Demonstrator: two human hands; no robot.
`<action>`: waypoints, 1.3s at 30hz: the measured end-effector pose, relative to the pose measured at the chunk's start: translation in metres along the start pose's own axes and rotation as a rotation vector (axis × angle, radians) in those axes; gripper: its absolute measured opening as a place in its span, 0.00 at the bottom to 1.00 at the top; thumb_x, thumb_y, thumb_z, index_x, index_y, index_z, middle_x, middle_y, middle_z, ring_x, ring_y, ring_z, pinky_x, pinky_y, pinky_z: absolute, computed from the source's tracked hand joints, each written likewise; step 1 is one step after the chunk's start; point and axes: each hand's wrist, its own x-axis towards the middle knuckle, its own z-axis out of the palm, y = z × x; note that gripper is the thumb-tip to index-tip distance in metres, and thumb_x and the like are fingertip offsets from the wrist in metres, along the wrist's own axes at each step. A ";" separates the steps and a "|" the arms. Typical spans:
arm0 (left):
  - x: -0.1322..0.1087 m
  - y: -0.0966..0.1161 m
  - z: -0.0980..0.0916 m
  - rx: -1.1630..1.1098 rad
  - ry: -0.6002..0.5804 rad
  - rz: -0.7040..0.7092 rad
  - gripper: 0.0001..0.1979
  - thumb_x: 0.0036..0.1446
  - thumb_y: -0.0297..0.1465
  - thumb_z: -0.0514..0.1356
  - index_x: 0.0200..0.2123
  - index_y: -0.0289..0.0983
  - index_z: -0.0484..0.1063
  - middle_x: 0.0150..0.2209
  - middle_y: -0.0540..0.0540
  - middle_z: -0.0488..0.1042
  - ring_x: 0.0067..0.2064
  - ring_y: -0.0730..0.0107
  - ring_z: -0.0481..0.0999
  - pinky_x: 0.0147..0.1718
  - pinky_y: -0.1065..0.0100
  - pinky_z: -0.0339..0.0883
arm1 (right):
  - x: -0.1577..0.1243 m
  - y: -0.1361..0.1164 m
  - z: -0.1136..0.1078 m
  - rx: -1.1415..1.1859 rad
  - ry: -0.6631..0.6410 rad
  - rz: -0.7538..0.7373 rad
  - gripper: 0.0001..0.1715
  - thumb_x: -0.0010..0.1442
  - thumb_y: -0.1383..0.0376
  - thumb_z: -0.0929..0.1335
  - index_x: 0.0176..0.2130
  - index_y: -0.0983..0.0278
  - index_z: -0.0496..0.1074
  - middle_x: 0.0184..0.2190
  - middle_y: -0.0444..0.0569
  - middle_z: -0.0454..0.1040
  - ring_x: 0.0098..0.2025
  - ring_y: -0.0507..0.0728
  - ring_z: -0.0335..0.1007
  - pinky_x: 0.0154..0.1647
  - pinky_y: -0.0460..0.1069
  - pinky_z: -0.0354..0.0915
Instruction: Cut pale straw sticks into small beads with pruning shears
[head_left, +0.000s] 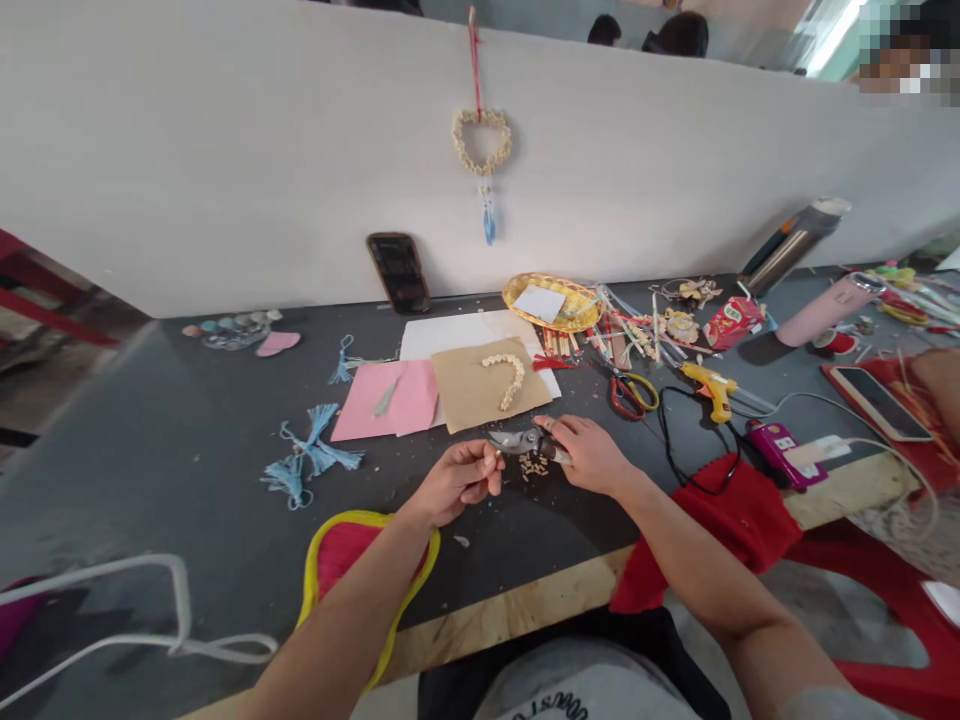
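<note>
A small pale piece (498,454) sits at the left hand's (463,477) pinched fingertips, beside the tips of the pruning shears (527,440); the right hand (590,455) is wrapped round their handles. Short bits (534,467) lie near the shears on the dark table (517,545).

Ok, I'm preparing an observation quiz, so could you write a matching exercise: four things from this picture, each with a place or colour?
1. shears
2. heart-shaped ornament
3. glue gun
4. curved pale strip

A. lying on brown paper
B. held in the right hand
C. bright yellow
D. hanging against the white partition

Pairs: 1-B; 2-D; 3-C; 4-A
</note>
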 end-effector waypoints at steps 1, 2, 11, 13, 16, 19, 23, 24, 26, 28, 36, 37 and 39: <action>0.000 0.000 0.000 0.007 0.003 0.003 0.16 0.46 0.36 0.70 0.26 0.31 0.69 0.17 0.46 0.73 0.12 0.87 0.51 0.11 0.79 0.38 | 0.000 0.000 0.000 -0.005 -0.002 -0.005 0.35 0.59 0.69 0.62 0.65 0.64 0.55 0.50 0.55 0.70 0.53 0.60 0.64 0.53 0.55 0.61; 0.000 0.001 0.000 0.014 0.000 0.001 0.16 0.46 0.36 0.70 0.26 0.31 0.69 0.17 0.45 0.73 0.12 0.87 0.52 0.11 0.79 0.38 | 0.001 0.001 -0.001 -0.010 -0.005 -0.012 0.36 0.59 0.69 0.62 0.65 0.64 0.54 0.51 0.56 0.69 0.53 0.60 0.64 0.53 0.55 0.61; -0.002 -0.001 -0.004 0.019 -0.093 -0.056 0.15 0.50 0.38 0.68 0.27 0.32 0.69 0.17 0.44 0.75 0.10 0.85 0.53 0.10 0.79 0.39 | -0.001 0.004 -0.004 0.009 -0.007 -0.075 0.37 0.58 0.67 0.64 0.65 0.65 0.54 0.54 0.57 0.68 0.54 0.62 0.62 0.53 0.57 0.61; -0.003 -0.002 -0.005 0.015 -0.133 -0.074 0.15 0.51 0.38 0.68 0.28 0.31 0.70 0.17 0.44 0.75 0.09 0.85 0.53 0.10 0.79 0.38 | -0.001 0.006 -0.002 0.033 -0.002 -0.110 0.38 0.57 0.68 0.64 0.65 0.65 0.54 0.54 0.57 0.68 0.54 0.62 0.62 0.54 0.57 0.61; -0.003 -0.003 -0.008 0.011 -0.183 -0.092 0.15 0.51 0.38 0.68 0.28 0.31 0.71 0.17 0.44 0.75 0.09 0.85 0.52 0.09 0.79 0.37 | -0.001 0.007 0.002 0.052 0.013 -0.149 0.38 0.57 0.69 0.63 0.65 0.63 0.54 0.53 0.56 0.69 0.53 0.61 0.64 0.53 0.56 0.63; -0.004 -0.004 -0.009 -0.001 -0.182 -0.090 0.15 0.50 0.38 0.68 0.27 0.32 0.71 0.16 0.44 0.75 0.09 0.85 0.52 0.09 0.80 0.38 | -0.002 0.005 0.004 0.041 0.041 -0.125 0.34 0.59 0.69 0.62 0.64 0.63 0.56 0.49 0.55 0.71 0.50 0.60 0.66 0.52 0.55 0.64; -0.005 -0.003 -0.008 -0.028 -0.168 -0.083 0.15 0.51 0.37 0.68 0.27 0.32 0.70 0.16 0.44 0.74 0.09 0.85 0.52 0.09 0.80 0.39 | -0.003 0.002 0.001 -0.005 0.027 -0.072 0.32 0.60 0.69 0.61 0.63 0.63 0.59 0.45 0.54 0.72 0.48 0.59 0.68 0.50 0.53 0.65; -0.005 -0.003 -0.007 -0.031 -0.166 -0.079 0.14 0.51 0.37 0.67 0.27 0.32 0.70 0.16 0.44 0.74 0.09 0.85 0.52 0.09 0.80 0.39 | -0.003 0.001 -0.001 -0.018 0.023 -0.061 0.32 0.60 0.68 0.62 0.63 0.62 0.59 0.44 0.53 0.72 0.47 0.59 0.68 0.50 0.53 0.65; -0.004 -0.002 -0.005 -0.031 -0.147 -0.057 0.14 0.51 0.37 0.67 0.27 0.32 0.70 0.16 0.45 0.74 0.09 0.85 0.51 0.09 0.80 0.39 | -0.002 0.001 -0.004 -0.042 0.025 -0.051 0.33 0.60 0.67 0.62 0.64 0.62 0.59 0.45 0.53 0.72 0.48 0.59 0.68 0.50 0.53 0.64; -0.004 -0.004 -0.004 -0.029 -0.124 -0.020 0.14 0.50 0.37 0.68 0.27 0.32 0.71 0.15 0.47 0.73 0.09 0.86 0.50 0.10 0.80 0.39 | 0.000 0.001 -0.005 -0.049 0.036 -0.069 0.35 0.59 0.67 0.63 0.64 0.62 0.57 0.49 0.55 0.71 0.50 0.60 0.67 0.51 0.54 0.63; -0.008 -0.005 -0.010 -0.168 -0.257 0.137 0.15 0.50 0.37 0.68 0.25 0.32 0.69 0.13 0.51 0.68 0.09 0.88 0.47 0.10 0.79 0.40 | 0.002 0.009 -0.003 -0.031 0.114 -0.121 0.36 0.58 0.68 0.63 0.65 0.66 0.56 0.49 0.57 0.72 0.50 0.62 0.65 0.50 0.56 0.62; -0.009 -0.003 -0.012 -0.202 -0.249 0.173 0.14 0.51 0.36 0.67 0.25 0.33 0.69 0.13 0.53 0.67 0.09 0.88 0.47 0.11 0.80 0.42 | 0.002 0.013 -0.002 -0.048 0.129 -0.092 0.36 0.58 0.68 0.63 0.64 0.66 0.57 0.48 0.57 0.73 0.50 0.62 0.65 0.50 0.57 0.62; -0.009 0.003 -0.013 -0.228 -0.189 0.219 0.13 0.53 0.35 0.66 0.26 0.33 0.68 0.14 0.53 0.67 0.10 0.89 0.47 0.12 0.80 0.45 | 0.002 0.021 -0.001 -0.070 0.195 0.022 0.34 0.60 0.67 0.63 0.65 0.66 0.56 0.47 0.58 0.73 0.49 0.63 0.66 0.49 0.57 0.63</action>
